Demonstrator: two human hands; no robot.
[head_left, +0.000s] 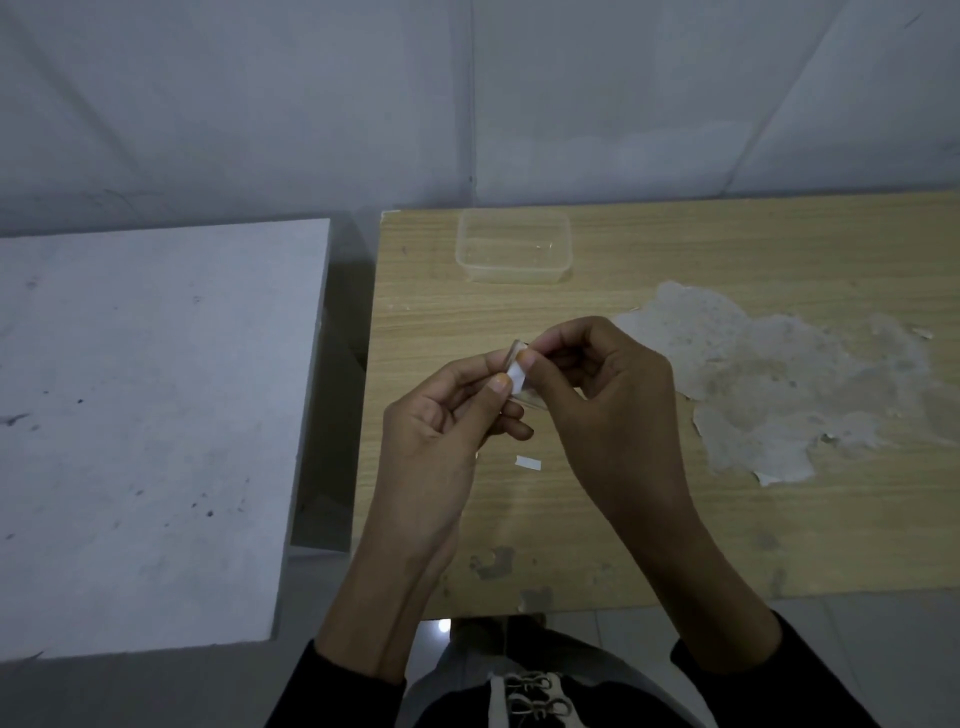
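Both my hands meet above the wooden table (623, 519). Between them is a small clear glass-like piece (525, 397) with a small white paper label (518, 375) on it. My left hand (447, 415) pinches the label's edge with thumb and forefinger. My right hand (597, 379) grips the clear piece, fingers curled round it, thumb on the label. Most of the clear piece is hidden by the fingers. A second small white paper strip (528, 462) lies flat on the table just below my hands.
A clear plastic rectangular container (513, 247) stands open near the table's far edge. The table's veneer is peeled off in a large patch (769, 379) to the right. A white-topped table (145, 426) stands to the left across a narrow gap. A wall is behind.
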